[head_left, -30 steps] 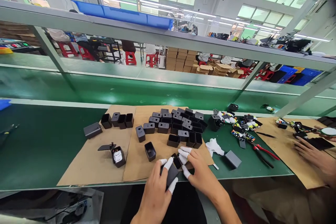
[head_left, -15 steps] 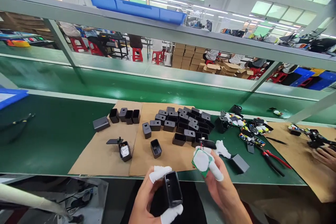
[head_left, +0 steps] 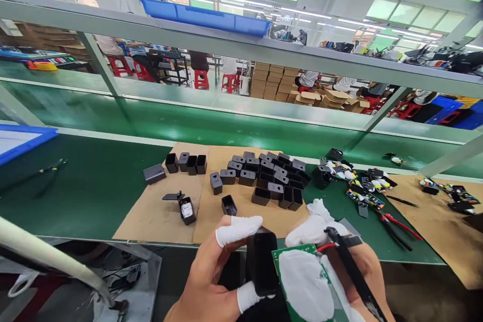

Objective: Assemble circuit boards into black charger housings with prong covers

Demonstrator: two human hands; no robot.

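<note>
Housing (head_left: 262, 261) up in front of the body, off the bench (head_left: 94, 176), in the left hand (head_left: 206, 271). Left grip is closed round it, one capped finger along the top, another low near the rim, mouth facing the wearer. Right hand (head_left: 372, 261) has the circuit board (head_left: 279, 259), held from behind and along the far side; some of those fingers are hidden, so can't tell exactly where they press. Board's near edge overlaps the housing's rim in view – touching or just beside, can't tell.

Handling guess: housing looks like light, stiff plastic, smooth enough to slide a bit under the white finger cots (head_left: 241, 229). Best held across outer walls, clear of the mouth. Board is the fragile one: rigid, light, take it by the green edges. White patch (head_left: 305, 287) on its face looks soft, would probably smear or dent if thumbed. Red wire (head_left: 326, 247) runs to a black plate (head_left: 352, 269) that's tilted over the right hand – support the plate, don't let it hang off that joint.

On the cardboard (head_left: 151, 216): filled unit (head_left: 186, 210), lid sticking out sideways, and a cluster of housings (head_left: 264, 173) beyond the hands. Pliers (head_left: 400, 231) lie to the right.
</note>
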